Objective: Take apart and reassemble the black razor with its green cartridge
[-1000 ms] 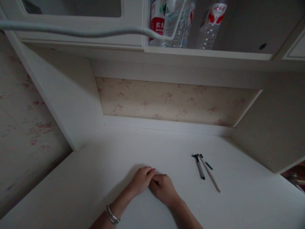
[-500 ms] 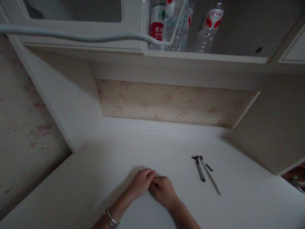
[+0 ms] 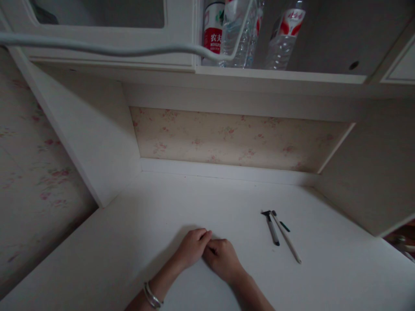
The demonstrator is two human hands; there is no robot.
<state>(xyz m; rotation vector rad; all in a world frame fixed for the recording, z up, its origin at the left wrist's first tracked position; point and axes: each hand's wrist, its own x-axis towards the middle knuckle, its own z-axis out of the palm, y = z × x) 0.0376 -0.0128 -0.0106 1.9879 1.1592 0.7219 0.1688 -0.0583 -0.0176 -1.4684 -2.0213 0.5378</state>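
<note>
Head cam looking down at a plain white tabletop (image 3: 162, 203) tucked into a desk nook. Both hands rest on it close to the front edge, about midway along. The left hand (image 3: 193, 247) and right hand (image 3: 223, 259) are knuckles up, fingers curled in, fingertips touching each other. Each grip is half clenched, but it's too dim to see if anything small is pinched in there, so I can't tell. Silver bangles (image 3: 152, 296) sit on the left wrist.

Off to the right of the right hand, apart from it, three bits lie flat on the tabletop: a dark grey pen-shaped tool with a little T-shaped head (image 3: 271, 229), a thin white stick (image 3: 288, 240) just beside it — their far ends nearly meet — and a tiny dark sliver (image 3: 284, 226) right next to the stick.

Up top, clear plastic water bottles with red labels (image 3: 282, 39) stand on a white shelf (image 3: 279, 75), a white cable (image 3: 97, 48) droops across in front, and faded floral wallpaper (image 3: 227, 138) backs the nook.
</note>
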